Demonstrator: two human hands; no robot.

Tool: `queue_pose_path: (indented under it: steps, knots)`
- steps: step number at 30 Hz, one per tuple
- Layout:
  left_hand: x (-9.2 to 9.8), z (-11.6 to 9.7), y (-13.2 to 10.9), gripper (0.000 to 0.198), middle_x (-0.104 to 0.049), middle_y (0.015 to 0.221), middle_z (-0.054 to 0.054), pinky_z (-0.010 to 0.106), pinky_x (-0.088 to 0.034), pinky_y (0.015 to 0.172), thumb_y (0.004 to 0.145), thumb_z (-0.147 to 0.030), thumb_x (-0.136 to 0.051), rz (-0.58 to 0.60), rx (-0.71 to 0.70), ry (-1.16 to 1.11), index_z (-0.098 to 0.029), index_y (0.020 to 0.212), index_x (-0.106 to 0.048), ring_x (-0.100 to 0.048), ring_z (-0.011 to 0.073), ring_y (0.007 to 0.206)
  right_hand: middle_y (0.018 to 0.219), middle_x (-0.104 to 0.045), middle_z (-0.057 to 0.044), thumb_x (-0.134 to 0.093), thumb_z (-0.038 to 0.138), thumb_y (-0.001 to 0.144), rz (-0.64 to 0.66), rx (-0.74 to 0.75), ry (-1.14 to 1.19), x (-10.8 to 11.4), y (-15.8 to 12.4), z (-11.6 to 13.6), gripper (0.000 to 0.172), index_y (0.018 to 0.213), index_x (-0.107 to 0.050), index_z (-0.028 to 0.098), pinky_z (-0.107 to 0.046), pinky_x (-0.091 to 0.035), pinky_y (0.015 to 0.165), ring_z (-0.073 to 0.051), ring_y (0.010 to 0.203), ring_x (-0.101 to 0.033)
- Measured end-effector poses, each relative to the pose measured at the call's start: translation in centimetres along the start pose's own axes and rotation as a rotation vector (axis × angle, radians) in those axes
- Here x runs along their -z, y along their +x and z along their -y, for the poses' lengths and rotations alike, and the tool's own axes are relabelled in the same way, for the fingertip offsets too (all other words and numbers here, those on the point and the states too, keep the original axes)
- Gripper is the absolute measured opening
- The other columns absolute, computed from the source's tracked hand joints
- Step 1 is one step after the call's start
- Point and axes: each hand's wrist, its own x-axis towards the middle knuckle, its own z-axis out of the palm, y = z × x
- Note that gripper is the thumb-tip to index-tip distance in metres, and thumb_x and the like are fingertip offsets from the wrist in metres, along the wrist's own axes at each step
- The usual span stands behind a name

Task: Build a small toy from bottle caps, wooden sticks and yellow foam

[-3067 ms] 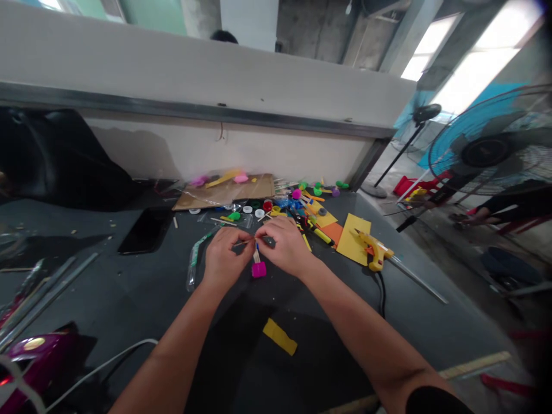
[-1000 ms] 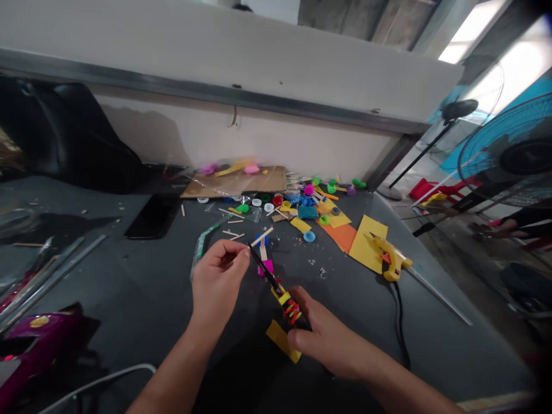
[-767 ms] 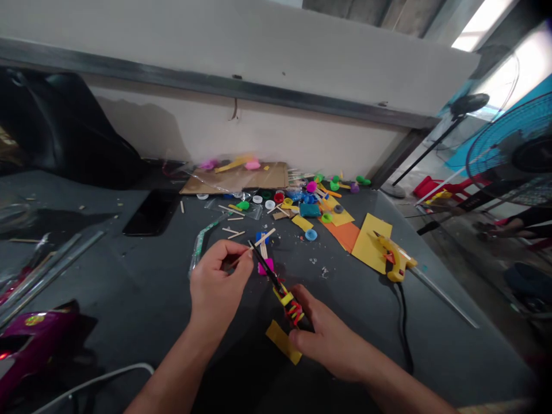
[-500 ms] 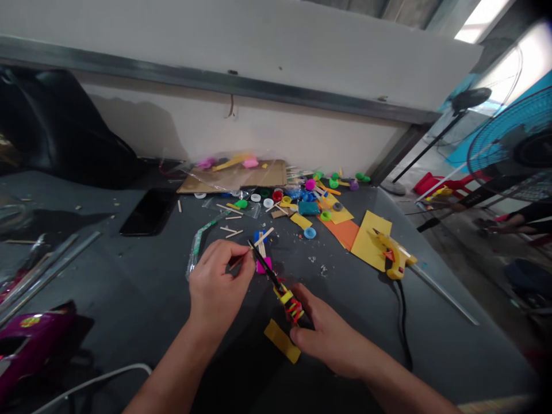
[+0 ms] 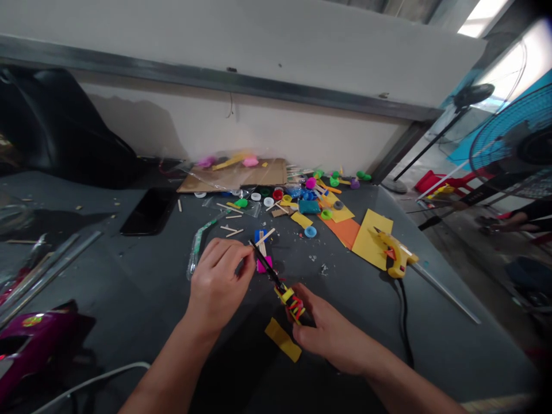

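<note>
Wooden stick (image 5: 266,236) points far-right from the left hand (image 5: 221,282), the nearer one, whose fingers seemingly pinch its near end above the table (image 5: 353,287); right hand (image 5: 321,328) grips a black-tipped tool (image 5: 290,298) meeting that end

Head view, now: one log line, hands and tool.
left hand: pinching wooden stick | right hand: gripping yellow-black tool | tool: tip crosses stick in view, contact unclear | magenta piece: partly behind tool

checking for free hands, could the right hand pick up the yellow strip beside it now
Probably not: the right hand holds a pliers-like tool, though the yellow strip lies close by, uncovered.
</note>
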Motion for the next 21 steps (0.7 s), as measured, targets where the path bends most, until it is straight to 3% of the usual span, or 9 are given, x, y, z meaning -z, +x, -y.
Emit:
queue_pose_path:
  steps: [6,10,15,21]
  knots:
    - [0.0,-0.1,0.0,0.011,-0.063,0.076,0.002,0.029,-0.047,0.075,0.077,-0.009,-0.058,-0.005,0.003,-0.038,-0.019,0.079,-0.060,-0.058,0.0153,0.076,0.086,-0.056,0.000,-0.046,0.009,0.062,-0.050,-0.008,-0.059,-0.1,-0.1,-0.6,0.032,0.092,-0.051,0.018,-0.025,-0.039,0.068,-0.014,0.077,-0.049]
    - [0.4,-0.5,0.0,0.005,-0.064,0.079,0.001,0.025,-0.045,0.066,0.081,-0.021,-0.058,0.023,0.226,-0.095,-0.019,0.084,-0.062,-0.058,0.0133,0.071,0.082,-0.054,0.002,-0.043,0.004,0.061,-0.110,0.037,-0.076,-0.2,-0.2,-1.1,0.034,0.092,-0.050,0.019,-0.022,-0.038,0.064,-0.012,0.074,-0.047]
    - [0.7,-1.0,0.0,0.035,-0.047,0.050,-0.004,0.022,-0.034,0.047,0.091,-0.033,-0.040,0.236,0.515,-0.256,-0.019,0.063,-0.055,-0.045,0.0091,0.047,0.081,-0.051,0.003,-0.044,0.002,0.061,-0.138,0.100,-0.079,-0.4,-0.2,-1.3,0.037,0.094,-0.050,0.019,-0.022,-0.036,0.064,-0.011,0.073,-0.045]
    - [0.7,-0.8,0.3,0.033,-0.048,0.053,-0.004,0.021,-0.034,0.048,0.089,-0.035,-0.045,0.254,0.590,-0.382,-0.018,0.062,-0.056,-0.045,0.0087,0.051,0.081,-0.049,0.003,-0.045,0.005,0.062,-0.088,0.067,0.002,-0.7,0.0,-1.1,0.034,0.093,-0.049,0.019,-0.022,-0.036,0.064,-0.011,0.072,-0.042]
